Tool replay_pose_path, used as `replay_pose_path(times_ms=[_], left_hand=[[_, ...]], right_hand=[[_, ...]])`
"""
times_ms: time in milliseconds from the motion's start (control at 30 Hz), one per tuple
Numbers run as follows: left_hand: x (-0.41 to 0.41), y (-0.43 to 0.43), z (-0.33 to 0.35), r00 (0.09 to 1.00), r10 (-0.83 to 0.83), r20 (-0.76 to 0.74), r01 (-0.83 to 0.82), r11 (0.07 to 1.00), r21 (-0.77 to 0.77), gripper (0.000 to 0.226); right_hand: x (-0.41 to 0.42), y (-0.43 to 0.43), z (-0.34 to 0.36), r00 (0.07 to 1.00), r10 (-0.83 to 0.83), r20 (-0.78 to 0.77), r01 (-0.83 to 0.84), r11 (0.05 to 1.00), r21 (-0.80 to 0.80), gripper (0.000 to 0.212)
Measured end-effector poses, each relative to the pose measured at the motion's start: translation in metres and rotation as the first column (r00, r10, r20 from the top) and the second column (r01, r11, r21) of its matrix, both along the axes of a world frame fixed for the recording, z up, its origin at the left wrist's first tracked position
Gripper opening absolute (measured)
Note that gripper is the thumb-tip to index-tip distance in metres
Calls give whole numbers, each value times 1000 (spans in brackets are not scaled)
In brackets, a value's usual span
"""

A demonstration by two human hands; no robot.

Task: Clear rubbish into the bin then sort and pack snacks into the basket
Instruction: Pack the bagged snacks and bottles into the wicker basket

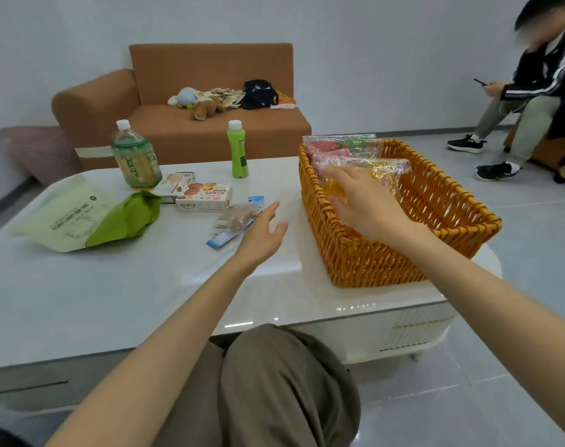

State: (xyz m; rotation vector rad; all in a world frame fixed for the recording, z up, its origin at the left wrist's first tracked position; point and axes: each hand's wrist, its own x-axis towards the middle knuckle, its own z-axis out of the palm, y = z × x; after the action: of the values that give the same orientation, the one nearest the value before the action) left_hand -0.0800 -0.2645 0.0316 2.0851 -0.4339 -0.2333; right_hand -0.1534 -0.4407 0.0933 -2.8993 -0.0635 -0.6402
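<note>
Snack packets (371, 166) in crinkly clear film stand on edge along the far-left wall of the wicker basket (371, 253), which sits at the right end of the white table (145, 285). They look light, floppy and slippery, with crushable contents, so I judge a gentle pinch at a sealed edge suits them better than a squeeze. The right hand (368, 204) is over the nearest yellow packet, fingers spread and loose, gripping nothing; whether the tips touch the film I cannot tell. The left hand (265, 230) is flat and relaxed above the table, just beside a small brown packet (234, 217) and a blue sachet (224, 238), both not yet packed. Further left lie a stiff biscuit box (205, 196), a soft green-and-white bag (81, 214), and two upright bottles (136, 159), likely the heaviest items.
</note>
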Motion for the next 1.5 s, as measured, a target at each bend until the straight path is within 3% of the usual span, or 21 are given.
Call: replay_pose_path(times_ms=[367, 700, 1000, 1233, 1500], left_hand=[[3, 135, -24, 982, 186, 27, -187, 972, 143, 54], [63, 200, -46, 940, 258, 224, -307, 925, 223, 57], [136, 232, -72, 882, 339, 326, -460, 768, 445, 61], [156, 242, -89, 886, 297, 357, -457, 697, 552, 58], [141, 256, -86, 864, 373, 339, -494, 758, 425, 60]], right_hand=[[17, 111, -31, 980, 137, -143, -136, 991, 18, 46], [103, 161, -96, 938, 32, -346, 6, 994, 106, 51], [180, 184, -155, 874, -34, -485, 82, 994, 78, 59], [196, 189, -174, 921, -76, -381, 107, 993, 59, 44], [181, 190, -166, 909, -90, -408, 120, 991, 50, 40]])
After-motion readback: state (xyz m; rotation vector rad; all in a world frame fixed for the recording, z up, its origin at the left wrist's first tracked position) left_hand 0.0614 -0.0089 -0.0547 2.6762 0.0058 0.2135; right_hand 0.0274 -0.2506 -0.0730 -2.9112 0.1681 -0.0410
